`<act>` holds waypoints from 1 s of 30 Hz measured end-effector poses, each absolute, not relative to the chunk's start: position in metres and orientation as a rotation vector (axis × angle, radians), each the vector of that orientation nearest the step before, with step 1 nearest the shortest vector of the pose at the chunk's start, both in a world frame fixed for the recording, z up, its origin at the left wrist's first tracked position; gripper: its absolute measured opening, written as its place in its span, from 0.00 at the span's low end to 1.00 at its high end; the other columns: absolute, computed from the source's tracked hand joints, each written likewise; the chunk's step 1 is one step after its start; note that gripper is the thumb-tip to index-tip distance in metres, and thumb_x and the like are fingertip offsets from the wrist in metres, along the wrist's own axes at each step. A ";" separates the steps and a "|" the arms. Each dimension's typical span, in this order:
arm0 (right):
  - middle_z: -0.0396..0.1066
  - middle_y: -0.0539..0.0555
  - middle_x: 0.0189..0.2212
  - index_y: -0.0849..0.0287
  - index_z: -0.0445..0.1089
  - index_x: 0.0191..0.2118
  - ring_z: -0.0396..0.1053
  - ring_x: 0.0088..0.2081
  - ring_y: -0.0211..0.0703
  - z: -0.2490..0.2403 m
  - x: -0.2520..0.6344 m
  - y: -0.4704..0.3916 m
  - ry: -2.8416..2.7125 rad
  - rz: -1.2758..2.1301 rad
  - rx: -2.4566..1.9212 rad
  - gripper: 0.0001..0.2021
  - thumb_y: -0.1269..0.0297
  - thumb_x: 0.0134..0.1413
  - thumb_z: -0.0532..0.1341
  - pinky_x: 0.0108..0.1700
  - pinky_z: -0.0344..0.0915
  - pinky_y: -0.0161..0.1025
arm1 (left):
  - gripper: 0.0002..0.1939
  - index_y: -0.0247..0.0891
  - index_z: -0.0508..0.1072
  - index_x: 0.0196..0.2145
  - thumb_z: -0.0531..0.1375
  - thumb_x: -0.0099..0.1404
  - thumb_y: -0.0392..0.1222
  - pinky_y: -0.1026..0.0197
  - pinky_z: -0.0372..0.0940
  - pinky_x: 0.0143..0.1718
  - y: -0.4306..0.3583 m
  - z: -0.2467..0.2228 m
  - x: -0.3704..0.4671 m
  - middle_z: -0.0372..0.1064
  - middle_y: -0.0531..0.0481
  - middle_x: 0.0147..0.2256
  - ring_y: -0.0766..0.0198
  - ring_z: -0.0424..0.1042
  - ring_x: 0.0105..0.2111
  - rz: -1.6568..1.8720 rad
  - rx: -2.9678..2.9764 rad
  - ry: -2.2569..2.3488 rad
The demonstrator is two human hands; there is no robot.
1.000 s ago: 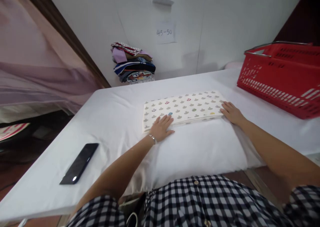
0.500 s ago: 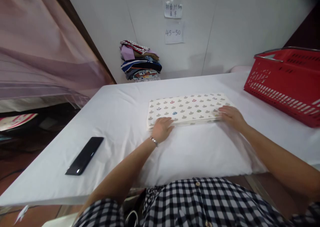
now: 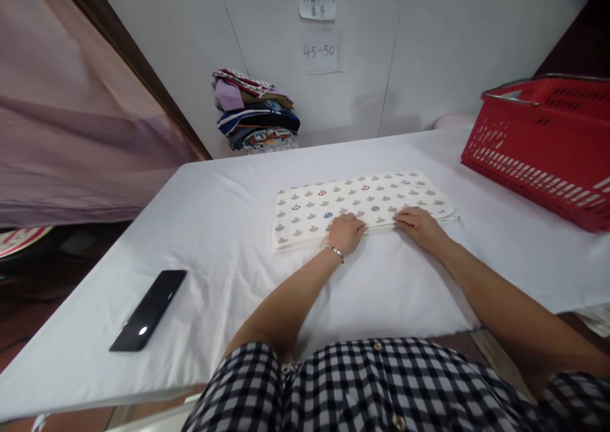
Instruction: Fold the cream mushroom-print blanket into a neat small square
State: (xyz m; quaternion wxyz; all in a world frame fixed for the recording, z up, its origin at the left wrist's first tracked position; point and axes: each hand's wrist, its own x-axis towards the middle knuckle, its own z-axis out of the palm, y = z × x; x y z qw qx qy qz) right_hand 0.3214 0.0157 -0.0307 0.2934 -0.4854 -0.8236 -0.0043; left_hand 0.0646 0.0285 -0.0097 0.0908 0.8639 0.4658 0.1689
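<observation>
Your left hand and right hand are pinching the near edge of the folded printed cloth, which is lying on the white worktop. The red basket is standing beyond your right hand; its contents, if any, are hard to make out.
</observation>
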 end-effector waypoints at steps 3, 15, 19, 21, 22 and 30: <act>0.73 0.56 0.38 0.53 0.77 0.39 0.68 0.40 0.49 -0.034 0.322 0.017 -2.132 0.047 -1.316 0.13 0.58 0.60 0.55 0.43 0.67 0.49 | 0.12 0.41 0.76 0.39 0.52 0.69 0.44 0.56 0.59 0.42 0.029 -0.008 0.064 0.70 0.48 0.39 0.59 0.66 0.41 0.452 2.593 1.384; 0.73 0.57 0.39 0.56 0.76 0.39 0.67 0.40 0.49 -0.025 0.315 0.012 -2.239 -0.128 -1.297 0.13 0.59 0.61 0.55 0.43 0.64 0.48 | 0.12 0.41 0.76 0.35 0.53 0.69 0.42 0.59 0.60 0.38 0.039 0.000 0.069 0.70 0.50 0.37 0.61 0.67 0.39 0.356 2.522 1.385; 0.73 0.57 0.36 0.57 0.75 0.37 0.66 0.38 0.48 -0.025 0.314 0.013 -2.265 -0.205 -1.307 0.13 0.61 0.62 0.53 0.41 0.63 0.46 | 0.13 0.38 0.74 0.36 0.51 0.70 0.42 0.57 0.59 0.40 0.036 -0.005 0.070 0.69 0.47 0.38 0.60 0.66 0.40 0.394 2.629 1.400; 0.72 0.57 0.36 0.57 0.74 0.37 0.65 0.38 0.48 -0.026 0.314 0.013 -2.262 -0.223 -1.309 0.13 0.62 0.63 0.52 0.42 0.62 0.45 | 0.12 0.37 0.72 0.37 0.50 0.71 0.41 0.57 0.59 0.40 0.035 -0.008 0.070 0.68 0.46 0.38 0.60 0.66 0.41 0.409 2.684 1.397; 0.72 0.57 0.36 0.57 0.74 0.36 0.65 0.38 0.47 -0.026 0.314 0.012 -2.258 -0.229 -1.312 0.13 0.63 0.63 0.52 0.42 0.62 0.45 | 0.12 0.37 0.72 0.37 0.49 0.71 0.41 0.57 0.59 0.40 0.034 -0.009 0.070 0.67 0.45 0.39 0.60 0.66 0.41 0.422 2.713 1.387; 0.72 0.57 0.37 0.55 0.75 0.38 0.65 0.39 0.48 -0.022 0.313 0.003 -2.309 -0.196 -1.333 0.14 0.61 0.63 0.52 0.43 0.61 0.47 | 0.11 0.37 0.71 0.37 0.51 0.70 0.42 0.56 0.58 0.42 0.029 -0.015 0.066 0.67 0.44 0.39 0.57 0.64 0.42 0.418 2.832 1.299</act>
